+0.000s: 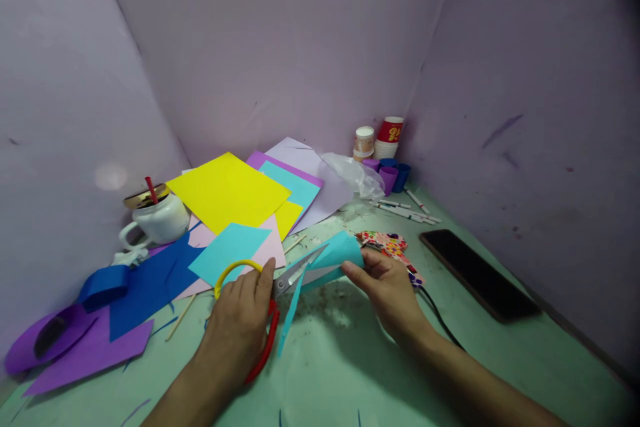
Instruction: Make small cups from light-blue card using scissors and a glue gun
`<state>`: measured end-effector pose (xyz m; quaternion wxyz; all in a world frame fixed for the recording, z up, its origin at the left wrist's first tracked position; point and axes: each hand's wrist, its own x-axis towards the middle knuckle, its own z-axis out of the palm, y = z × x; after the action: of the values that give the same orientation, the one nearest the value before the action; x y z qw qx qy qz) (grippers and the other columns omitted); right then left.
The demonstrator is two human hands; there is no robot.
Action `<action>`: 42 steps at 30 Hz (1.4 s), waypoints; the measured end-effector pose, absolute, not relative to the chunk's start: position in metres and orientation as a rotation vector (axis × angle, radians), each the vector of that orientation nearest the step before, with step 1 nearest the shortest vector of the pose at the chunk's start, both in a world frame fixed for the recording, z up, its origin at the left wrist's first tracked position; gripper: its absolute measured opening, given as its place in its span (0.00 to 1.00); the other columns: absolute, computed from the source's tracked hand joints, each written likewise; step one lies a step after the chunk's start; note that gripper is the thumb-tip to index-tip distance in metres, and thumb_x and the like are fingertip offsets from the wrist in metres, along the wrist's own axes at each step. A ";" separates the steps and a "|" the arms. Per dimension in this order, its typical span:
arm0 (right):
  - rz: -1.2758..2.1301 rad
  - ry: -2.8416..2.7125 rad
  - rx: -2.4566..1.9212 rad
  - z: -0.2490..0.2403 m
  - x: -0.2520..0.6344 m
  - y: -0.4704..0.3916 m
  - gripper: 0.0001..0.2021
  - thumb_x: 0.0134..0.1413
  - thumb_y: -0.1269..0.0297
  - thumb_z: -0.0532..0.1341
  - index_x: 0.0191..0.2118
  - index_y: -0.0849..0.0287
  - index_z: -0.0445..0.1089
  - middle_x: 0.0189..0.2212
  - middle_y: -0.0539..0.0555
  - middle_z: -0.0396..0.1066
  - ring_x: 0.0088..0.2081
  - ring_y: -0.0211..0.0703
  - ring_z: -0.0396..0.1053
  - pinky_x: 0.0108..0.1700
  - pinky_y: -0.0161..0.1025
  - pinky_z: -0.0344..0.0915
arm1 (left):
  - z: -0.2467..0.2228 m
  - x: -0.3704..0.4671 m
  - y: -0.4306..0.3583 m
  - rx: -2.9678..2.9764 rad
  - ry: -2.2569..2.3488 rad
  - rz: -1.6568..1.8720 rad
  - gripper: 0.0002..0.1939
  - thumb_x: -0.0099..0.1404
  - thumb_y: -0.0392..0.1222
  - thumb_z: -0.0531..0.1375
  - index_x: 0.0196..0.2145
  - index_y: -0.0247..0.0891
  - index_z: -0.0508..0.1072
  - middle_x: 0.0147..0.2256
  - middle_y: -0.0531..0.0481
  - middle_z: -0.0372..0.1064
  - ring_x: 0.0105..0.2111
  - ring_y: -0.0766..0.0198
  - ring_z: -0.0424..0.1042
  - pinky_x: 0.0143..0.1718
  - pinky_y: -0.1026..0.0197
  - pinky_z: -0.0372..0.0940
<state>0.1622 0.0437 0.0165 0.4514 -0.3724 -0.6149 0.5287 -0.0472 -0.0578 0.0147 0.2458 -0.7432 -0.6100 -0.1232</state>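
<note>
My left hand (243, 313) is closed around the handles of a pair of scissors (281, 285), one handle yellow and the other red. The metal blades stand apart, with light blue paper between them. That curved sheet of light blue paper (345, 250) is pinched at its right end by my right hand (387, 283), thumb in front. A thin cut strip (291, 320) dangles from the sheet below the blades. Just behind my right hand lies a flower-patterned cloth item (387, 243) with a dark cord running from it.
A yellow sheet (227, 190) tops several coloured papers at the back. Left are a white mug (163, 219), blue paper (160, 280) and purple paper (95, 353). Right lies a phone (475, 273); behind it are white pens (405, 212), paper cups (387, 139) and a plastic bag (355, 173).
</note>
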 end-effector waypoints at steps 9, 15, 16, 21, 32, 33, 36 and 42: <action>1.238 -1.506 -0.963 0.017 0.162 0.044 0.11 0.48 0.57 0.64 0.33 0.60 0.76 0.31 0.56 0.77 0.34 0.49 0.71 0.41 0.45 0.66 | 0.017 -0.050 -0.055 -1.983 -1.620 -0.293 0.27 0.58 0.26 0.52 0.55 0.24 0.54 0.35 0.36 0.68 0.29 0.52 0.68 0.27 0.50 0.68; 1.168 -1.408 -0.976 0.020 0.163 0.049 0.11 0.47 0.57 0.64 0.34 0.59 0.75 0.33 0.56 0.77 0.36 0.50 0.71 0.43 0.44 0.64 | 0.022 -0.057 -0.061 -2.028 -1.634 -0.410 0.26 0.59 0.28 0.51 0.56 0.26 0.55 0.34 0.39 0.68 0.29 0.53 0.69 0.27 0.52 0.69; 1.152 -1.401 -0.972 0.020 0.164 0.050 0.11 0.47 0.57 0.64 0.35 0.59 0.75 0.33 0.56 0.76 0.36 0.50 0.71 0.43 0.44 0.64 | 0.022 -0.058 -0.062 -2.038 -1.631 -0.423 0.26 0.60 0.28 0.51 0.56 0.27 0.55 0.34 0.39 0.68 0.29 0.54 0.69 0.26 0.52 0.69; 1.109 -1.425 -0.920 0.018 0.165 0.054 0.10 0.49 0.59 0.64 0.35 0.58 0.75 0.34 0.55 0.76 0.38 0.49 0.71 0.45 0.45 0.64 | 0.022 -0.059 -0.063 -2.064 -1.622 -0.411 0.24 0.60 0.29 0.50 0.55 0.27 0.55 0.35 0.39 0.69 0.30 0.53 0.70 0.27 0.52 0.69; 1.178 -1.560 -0.910 0.022 0.168 0.053 0.09 0.49 0.58 0.63 0.32 0.59 0.74 0.32 0.55 0.75 0.37 0.50 0.71 0.45 0.46 0.64 | 0.026 -0.065 -0.062 -2.114 -1.583 -0.375 0.23 0.62 0.32 0.48 0.56 0.29 0.55 0.35 0.38 0.70 0.31 0.53 0.72 0.27 0.53 0.69; 1.189 -1.568 -0.912 0.023 0.168 0.052 0.10 0.49 0.58 0.63 0.32 0.59 0.74 0.32 0.56 0.75 0.37 0.51 0.71 0.45 0.46 0.65 | 0.027 -0.065 -0.062 -2.120 -1.576 -0.376 0.23 0.62 0.31 0.48 0.56 0.29 0.55 0.36 0.38 0.70 0.31 0.53 0.72 0.28 0.54 0.69; 1.213 -1.577 -0.911 0.024 0.167 0.051 0.10 0.48 0.57 0.64 0.32 0.59 0.74 0.32 0.56 0.76 0.37 0.51 0.71 0.45 0.47 0.65 | 0.027 -0.065 -0.063 -2.140 -1.562 -0.386 0.23 0.61 0.30 0.48 0.55 0.30 0.56 0.36 0.38 0.71 0.31 0.54 0.72 0.28 0.54 0.70; 1.217 -1.568 -0.890 0.023 0.166 0.049 0.09 0.48 0.58 0.64 0.31 0.59 0.74 0.32 0.55 0.76 0.37 0.50 0.71 0.44 0.46 0.65 | 0.030 -0.063 -0.063 -2.168 -1.579 -0.406 0.21 0.62 0.30 0.48 0.53 0.28 0.58 0.34 0.37 0.71 0.33 0.51 0.72 0.27 0.52 0.70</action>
<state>0.1657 0.0490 0.0233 0.4645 -0.3625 -0.6382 0.4955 -0.0630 -0.0628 0.0304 0.2127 -0.7810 -0.5687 -0.1464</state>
